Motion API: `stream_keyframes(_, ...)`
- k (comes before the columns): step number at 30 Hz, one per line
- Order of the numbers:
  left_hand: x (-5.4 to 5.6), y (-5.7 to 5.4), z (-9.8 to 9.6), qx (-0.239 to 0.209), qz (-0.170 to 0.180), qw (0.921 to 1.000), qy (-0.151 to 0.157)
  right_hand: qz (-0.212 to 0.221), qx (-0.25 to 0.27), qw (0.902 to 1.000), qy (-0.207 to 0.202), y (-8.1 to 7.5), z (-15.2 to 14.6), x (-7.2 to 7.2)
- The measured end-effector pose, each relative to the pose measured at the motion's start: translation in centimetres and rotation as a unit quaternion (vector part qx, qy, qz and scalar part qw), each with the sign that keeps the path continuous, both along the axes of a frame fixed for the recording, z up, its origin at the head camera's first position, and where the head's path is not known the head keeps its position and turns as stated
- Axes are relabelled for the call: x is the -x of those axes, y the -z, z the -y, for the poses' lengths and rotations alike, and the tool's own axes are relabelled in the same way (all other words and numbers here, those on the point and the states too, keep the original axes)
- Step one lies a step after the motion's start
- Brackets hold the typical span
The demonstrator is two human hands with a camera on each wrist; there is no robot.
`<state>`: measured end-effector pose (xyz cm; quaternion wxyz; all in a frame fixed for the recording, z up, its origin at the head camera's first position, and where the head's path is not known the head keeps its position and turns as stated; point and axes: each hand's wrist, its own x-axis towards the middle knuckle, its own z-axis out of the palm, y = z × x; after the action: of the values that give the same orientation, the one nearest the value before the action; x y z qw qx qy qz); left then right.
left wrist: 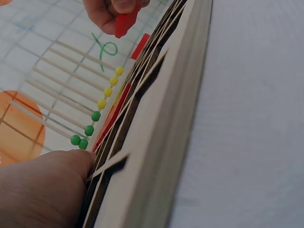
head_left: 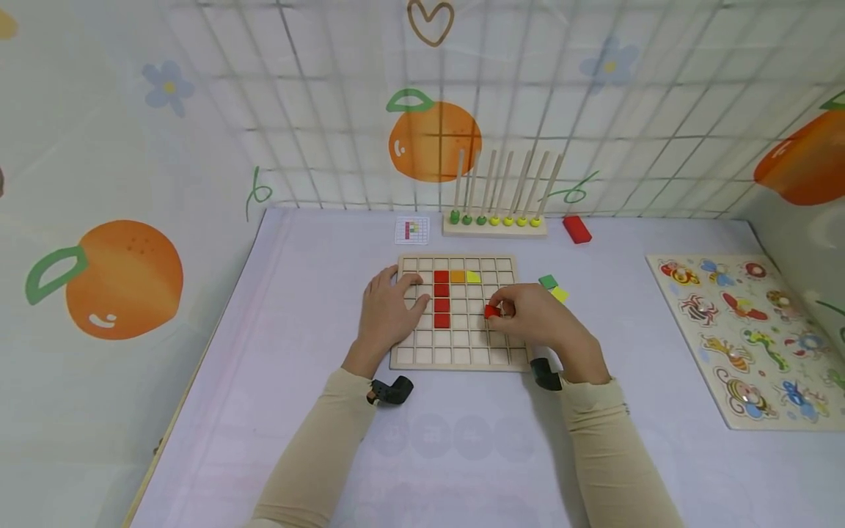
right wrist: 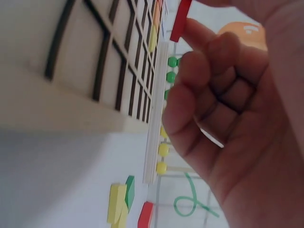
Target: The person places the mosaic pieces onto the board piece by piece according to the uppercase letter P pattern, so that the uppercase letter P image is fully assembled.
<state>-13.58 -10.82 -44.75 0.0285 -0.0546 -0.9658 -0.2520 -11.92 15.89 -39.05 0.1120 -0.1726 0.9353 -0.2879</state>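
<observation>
A wooden grid board (head_left: 462, 361) lies on the table, with a column of red square tiles (head_left: 441, 305), an orange tile (head_left: 458, 276) and a yellow tile (head_left: 473, 277) set in its cells. My left hand (head_left: 389, 312) rests on the board's left side, its thumb and fingers spread near the red column. Over the right part of the board, my right hand (head_left: 538, 317) pinches a red tile (head_left: 492, 312) between thumb and fingertips. In the right wrist view the same red tile (right wrist: 180, 20) is held above the board, its other fingers curled loosely.
Behind the board stand a small pattern card (head_left: 412, 230), a rack of pegs (head_left: 495, 229) with green and yellow beads, and a red block (head_left: 577, 229). A green tile (head_left: 548, 281) and yellow tiles (head_left: 560, 295) lie right of the board. An insect puzzle (head_left: 726, 396) sits far right.
</observation>
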Motion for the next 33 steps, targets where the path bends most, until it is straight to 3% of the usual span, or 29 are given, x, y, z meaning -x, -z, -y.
stream_keyframes(6, 0.0, 0.0, 0.0, 0.003, -0.004, 1.0, 0.002, 0.0, -0.009, 1.0, -0.002, -0.3, 1.1, -0.1)
stream_keyframes(14, 0.0, 0.0, 0.0, 0.002, -0.003, 1.0, 0.0, -0.024, -0.029, 0.9986, -0.038, -0.2, 2.5, -0.3)
stream_keyframes(22, 0.0, 0.0, 0.0, 0.006, -0.002, 1.0, 0.002, 0.003, -0.057, 0.9971, -0.05, -0.4, 4.7, -0.7)
stream_keyframes(33, -0.2, -0.2, 0.0, 0.013, -0.005, 0.9999, 0.003, -0.035, -0.083, 0.9931, -0.075, 0.2, 7.2, -1.6)
